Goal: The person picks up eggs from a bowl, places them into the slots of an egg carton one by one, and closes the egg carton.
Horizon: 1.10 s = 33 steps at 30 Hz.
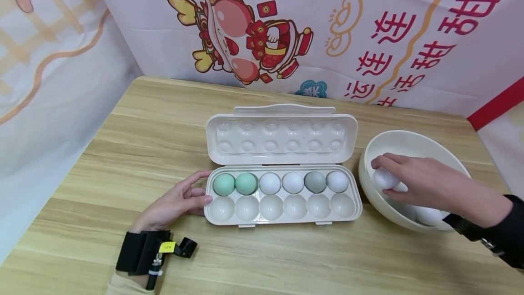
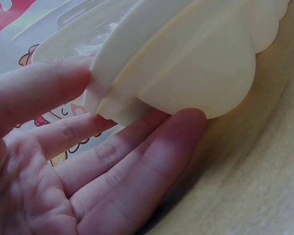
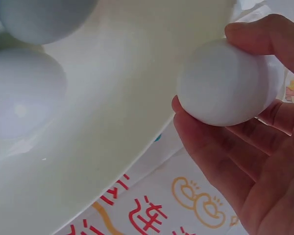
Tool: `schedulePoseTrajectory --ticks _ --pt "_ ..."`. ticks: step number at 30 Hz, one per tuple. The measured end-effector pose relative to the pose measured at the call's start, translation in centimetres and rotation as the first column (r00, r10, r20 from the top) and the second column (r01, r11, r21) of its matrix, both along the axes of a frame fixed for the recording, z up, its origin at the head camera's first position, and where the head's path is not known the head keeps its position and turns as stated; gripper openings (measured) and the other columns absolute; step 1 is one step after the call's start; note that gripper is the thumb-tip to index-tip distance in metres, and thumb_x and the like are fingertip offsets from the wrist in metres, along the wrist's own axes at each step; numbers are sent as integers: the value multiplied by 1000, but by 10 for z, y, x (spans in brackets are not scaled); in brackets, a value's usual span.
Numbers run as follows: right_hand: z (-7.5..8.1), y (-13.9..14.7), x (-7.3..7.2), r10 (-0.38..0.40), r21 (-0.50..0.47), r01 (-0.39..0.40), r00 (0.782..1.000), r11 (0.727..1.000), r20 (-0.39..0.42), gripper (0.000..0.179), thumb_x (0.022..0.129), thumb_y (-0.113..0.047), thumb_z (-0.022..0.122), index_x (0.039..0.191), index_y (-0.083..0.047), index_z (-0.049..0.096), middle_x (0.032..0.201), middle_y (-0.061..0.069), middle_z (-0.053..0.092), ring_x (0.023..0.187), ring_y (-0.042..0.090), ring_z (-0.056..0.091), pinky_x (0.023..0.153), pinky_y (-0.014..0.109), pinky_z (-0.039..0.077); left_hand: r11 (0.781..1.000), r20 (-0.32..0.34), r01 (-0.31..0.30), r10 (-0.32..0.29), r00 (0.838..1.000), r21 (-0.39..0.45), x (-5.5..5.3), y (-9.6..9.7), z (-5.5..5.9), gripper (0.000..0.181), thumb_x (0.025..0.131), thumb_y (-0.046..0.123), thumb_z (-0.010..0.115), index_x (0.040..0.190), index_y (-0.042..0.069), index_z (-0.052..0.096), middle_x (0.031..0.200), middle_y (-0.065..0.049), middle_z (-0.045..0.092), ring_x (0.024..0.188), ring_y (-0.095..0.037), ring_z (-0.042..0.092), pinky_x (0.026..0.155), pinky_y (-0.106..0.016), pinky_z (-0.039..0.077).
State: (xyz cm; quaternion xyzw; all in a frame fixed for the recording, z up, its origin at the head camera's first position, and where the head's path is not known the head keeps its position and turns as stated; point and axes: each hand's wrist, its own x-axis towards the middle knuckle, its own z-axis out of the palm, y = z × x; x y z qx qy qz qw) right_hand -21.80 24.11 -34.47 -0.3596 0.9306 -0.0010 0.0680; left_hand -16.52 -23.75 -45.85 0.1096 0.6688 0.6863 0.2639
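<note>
An egg carton (image 1: 282,218) of cream plastic lies on the table with its lid (image 1: 282,144) raised at the back. Two green eggs (image 1: 235,184), several white eggs (image 1: 270,183) and one grey egg (image 1: 315,182) sit in its back row; the front row shows bare cups. My left hand (image 1: 180,201) grips the carton's left end, thumb at the rim and fingers against its side and underside in the left wrist view. Over the bowl's left rim, my right hand (image 1: 421,179) holds a white egg (image 3: 225,83) between thumb and fingers.
A large cream bowl (image 1: 454,165) stands right of the carton, with more eggs (image 3: 24,93) inside, partly hidden by the right hand. The wooden table (image 1: 135,140) meets a printed cloth (image 1: 151,35) at the back and a cloth at the left.
</note>
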Motion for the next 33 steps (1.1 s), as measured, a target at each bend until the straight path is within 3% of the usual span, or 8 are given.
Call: schedulePoseTrajectory --ticks 9,15,22,33 --pt "3 -16 10 129 -76 -138 985 987 -113 55 63 -24 82 109 -11 54 101 3 61 63 7 55 56 29 57 1000 18 -21 21 1000 -10 1 -1 1 58 91 6 55 139 6 24 111 -26 60 94 -29 63 79 -43 56" --pt "-2 -26 14 203 -123 -227 962 966 -181 53 60 -20 82 105 -12 54 95 -3 58 66 5 54 54 25 55 1000 34 -25 25 999 -18 0 0 0 60 90 7 56 140 7 24 113 -27 59 94 -30 63 79 -44 56" --pt "-7 -37 18 200 -128 -214 973 968 -112 54 62 -19 82 108 -13 54 97 -1 58 73 9 56 60 28 57 1000 32 -24 24 999 -19 1 1 -1 60 90 7 56 140 6 24 112 -28 58 93 -29 63 79 -43 56" --pt "-3 -47 22 258 -145 -271 961 952 -104 59 60 -18 84 109 -11 52 97 0 57 75 9 56 63 28 58 999 31 -35 35 999 -22 2 -1 1 62 90 8 57 141 6 23 112 -29 58 92 -29 63 79 -44 56"
